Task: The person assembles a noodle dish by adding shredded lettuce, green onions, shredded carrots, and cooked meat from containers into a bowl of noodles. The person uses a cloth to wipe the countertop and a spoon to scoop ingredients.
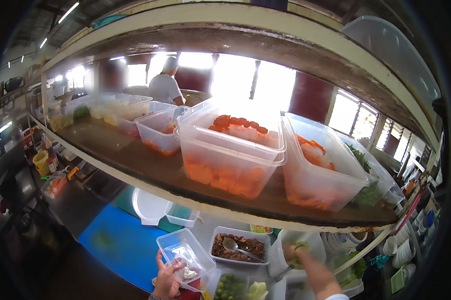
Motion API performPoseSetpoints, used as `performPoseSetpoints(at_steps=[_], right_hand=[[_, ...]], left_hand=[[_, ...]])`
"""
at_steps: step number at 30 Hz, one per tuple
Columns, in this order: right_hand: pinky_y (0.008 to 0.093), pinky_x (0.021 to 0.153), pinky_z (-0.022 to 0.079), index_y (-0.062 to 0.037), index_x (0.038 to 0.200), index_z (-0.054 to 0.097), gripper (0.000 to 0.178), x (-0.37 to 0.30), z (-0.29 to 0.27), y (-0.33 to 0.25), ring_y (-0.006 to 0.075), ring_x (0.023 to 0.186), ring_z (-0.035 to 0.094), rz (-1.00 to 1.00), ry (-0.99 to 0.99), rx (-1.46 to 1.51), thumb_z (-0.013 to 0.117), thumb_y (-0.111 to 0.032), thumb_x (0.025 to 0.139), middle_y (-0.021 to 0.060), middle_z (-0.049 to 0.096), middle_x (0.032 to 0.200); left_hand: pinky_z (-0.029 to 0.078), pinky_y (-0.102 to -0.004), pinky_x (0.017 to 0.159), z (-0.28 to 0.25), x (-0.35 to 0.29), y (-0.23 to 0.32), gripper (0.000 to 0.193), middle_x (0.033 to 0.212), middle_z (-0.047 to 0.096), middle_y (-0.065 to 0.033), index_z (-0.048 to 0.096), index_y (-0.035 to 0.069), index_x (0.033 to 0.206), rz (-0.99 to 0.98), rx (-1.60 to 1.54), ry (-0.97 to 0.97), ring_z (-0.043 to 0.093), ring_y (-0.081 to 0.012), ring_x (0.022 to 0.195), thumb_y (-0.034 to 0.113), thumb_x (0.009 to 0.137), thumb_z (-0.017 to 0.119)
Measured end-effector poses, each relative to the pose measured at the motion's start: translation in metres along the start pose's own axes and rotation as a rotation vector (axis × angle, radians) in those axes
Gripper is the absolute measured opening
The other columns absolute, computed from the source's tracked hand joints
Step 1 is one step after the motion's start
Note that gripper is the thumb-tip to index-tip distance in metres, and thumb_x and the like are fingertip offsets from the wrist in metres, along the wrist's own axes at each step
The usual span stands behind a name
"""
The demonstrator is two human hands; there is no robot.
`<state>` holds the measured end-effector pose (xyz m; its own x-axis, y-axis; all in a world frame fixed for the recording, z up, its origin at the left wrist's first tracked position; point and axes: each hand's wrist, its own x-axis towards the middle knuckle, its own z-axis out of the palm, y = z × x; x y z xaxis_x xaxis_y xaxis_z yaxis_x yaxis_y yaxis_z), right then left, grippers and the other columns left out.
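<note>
Shelf (108, 142): left grip (168, 279) (half-curled) on tub (198, 256)

Clear plastic tub (187, 252), tilted

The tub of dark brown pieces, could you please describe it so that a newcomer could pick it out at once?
Below the lower long shelf, look between the clear container in the left hand and the whitish tub by the right hand. There sits a rectangular tub of dark brown pieces. Unlike its neighbours, it has a metal spoon lying on its contents.
</note>
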<state>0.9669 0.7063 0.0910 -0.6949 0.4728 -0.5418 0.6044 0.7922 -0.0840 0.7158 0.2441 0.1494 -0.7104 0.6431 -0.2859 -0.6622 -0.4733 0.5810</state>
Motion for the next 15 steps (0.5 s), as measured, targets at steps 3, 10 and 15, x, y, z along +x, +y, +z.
performPoseSetpoints(at_steps=[3,10,15], right_hand=[[0.0366,0.103,0.04,-0.0176,0.134,0.051,0.08,-0.016,-0.023,0.014,0.0318,0.125,0.049,-0.046,-0.015,-0.005,0.082,-0.039,0.063,0.0186,0.049,0.137],[0.0378,0.103,0.042,-0.0194,0.136,0.05,0.08,-0.082,-0.091,0.014,0.0327,0.124,0.049,-0.055,0.112,0.15,0.082,-0.033,0.064,0.0189,0.049,0.137],[0.0389,0.101,0.043,-0.0201,0.137,0.049,0.08,-0.044,-0.026,-0.016,0.0328,0.122,0.051,0.041,0.151,-0.033,0.082,-0.031,0.065,0.0191,0.052,0.134]], left_hand=[[0.048,-0.0587,0.092,-0.005,0.0,0.0,0.084,0.132,0.039,-0.0234,0.003,0.029,0.148,0.025,-0.007,-0.012,0.051,-0.036,0.116,-0.006,0.084,0.046],[0.051,-0.0525,0.091,-0.003,-0.004,0.006,0.083,0.13,0.041,-0.0216,0.005,0.031,0.148,0.045,0.057,-0.036,0.052,-0.033,0.115,-0.004,0.086,0.047],[0.053,-0.0521,0.089,0.022,-0.015,0.001,0.084,0.133,0.035,-0.0231,0.006,0.029,0.149,-0.033,0.121,-0.058,0.05,-0.0385,0.116,-0.002,0.085,0.051]])
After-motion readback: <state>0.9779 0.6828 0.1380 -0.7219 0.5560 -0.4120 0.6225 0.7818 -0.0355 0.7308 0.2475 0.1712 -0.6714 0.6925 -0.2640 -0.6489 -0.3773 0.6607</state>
